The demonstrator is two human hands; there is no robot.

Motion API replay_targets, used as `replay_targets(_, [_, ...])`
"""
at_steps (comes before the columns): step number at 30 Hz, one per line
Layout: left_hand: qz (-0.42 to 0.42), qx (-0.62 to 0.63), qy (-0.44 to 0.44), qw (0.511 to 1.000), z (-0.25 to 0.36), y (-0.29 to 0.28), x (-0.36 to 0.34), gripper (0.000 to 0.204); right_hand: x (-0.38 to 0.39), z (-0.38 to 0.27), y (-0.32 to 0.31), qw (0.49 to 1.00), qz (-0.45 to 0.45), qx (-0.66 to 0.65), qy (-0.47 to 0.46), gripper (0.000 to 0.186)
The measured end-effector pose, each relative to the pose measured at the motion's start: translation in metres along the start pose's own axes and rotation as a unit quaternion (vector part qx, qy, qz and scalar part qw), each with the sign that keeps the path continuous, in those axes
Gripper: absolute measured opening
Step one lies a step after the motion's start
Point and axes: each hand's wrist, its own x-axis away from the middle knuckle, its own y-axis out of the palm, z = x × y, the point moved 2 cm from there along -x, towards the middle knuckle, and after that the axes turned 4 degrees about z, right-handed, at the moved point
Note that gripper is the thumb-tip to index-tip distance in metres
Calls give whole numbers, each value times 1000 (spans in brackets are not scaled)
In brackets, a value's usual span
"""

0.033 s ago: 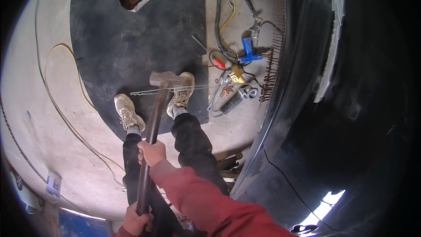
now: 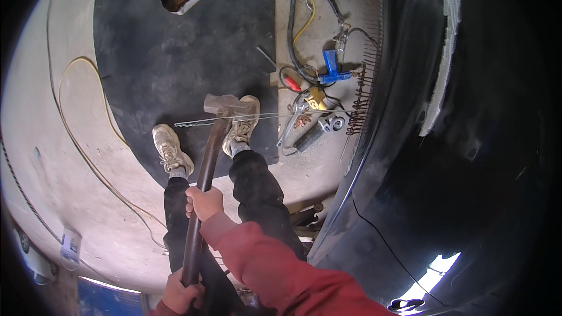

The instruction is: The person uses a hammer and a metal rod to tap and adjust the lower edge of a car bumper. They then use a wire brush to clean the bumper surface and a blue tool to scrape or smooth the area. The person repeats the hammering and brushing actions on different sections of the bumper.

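I hold a long sledgehammer (image 2: 204,175) by its brown handle, its steel head (image 2: 222,104) over my right shoe. My right hand (image 2: 204,202) grips mid-handle; my left hand (image 2: 182,287) grips near the handle's end, below it. Thin straight metal wires (image 2: 269,115) stretch horizontally from a row of rusty pins (image 2: 358,105) on the dark vehicle panel (image 2: 439,187) at right, passing close to the hammer head and ending near my left shoe (image 2: 172,146). Whether they touch the head I cannot tell.
A black mat (image 2: 175,52) under my feet holds an oblong container (image 2: 181,0). Beside it lie a blue tool (image 2: 332,69), a grinder (image 2: 319,131), hoses (image 2: 293,23) and a yellow tool (image 2: 314,98). A cable (image 2: 88,61) loops across the pale floor at left.
The hammer head has shifted very slightly to the right and upward, with both my hands still on the handle.
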Motion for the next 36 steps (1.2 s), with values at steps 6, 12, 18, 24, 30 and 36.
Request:
replay_targets(6, [61, 40, 12, 997, -23, -29, 15, 15, -3, 55, 51, 973, 8, 229, -31, 20])
replay_targets(12, [64, 76, 36, 994, -24, -12, 11, 13, -18, 64, 38, 987, -73, 143, 7, 17])
replay_targets(18, [76, 88, 5, 993, 4, -2, 5, 15, -27, 29, -10, 978, -191, 60, 51, 32])
replay_targets(24, [87, 55, 5, 995, 16, 0, 9, 16, -104, -102, -208, 936, -71, -308, -156, 28])
replay_targets(30, [85, 50, 16, 995, 21, -3, 17, 38, -124, -188, -344, 850, 15, -483, -208, 53])
replay_targets(36, [144, -6, 5, 990, 42, 8, 16, 15, -151, -185, -370, 776, -88, -577, -240, 31])
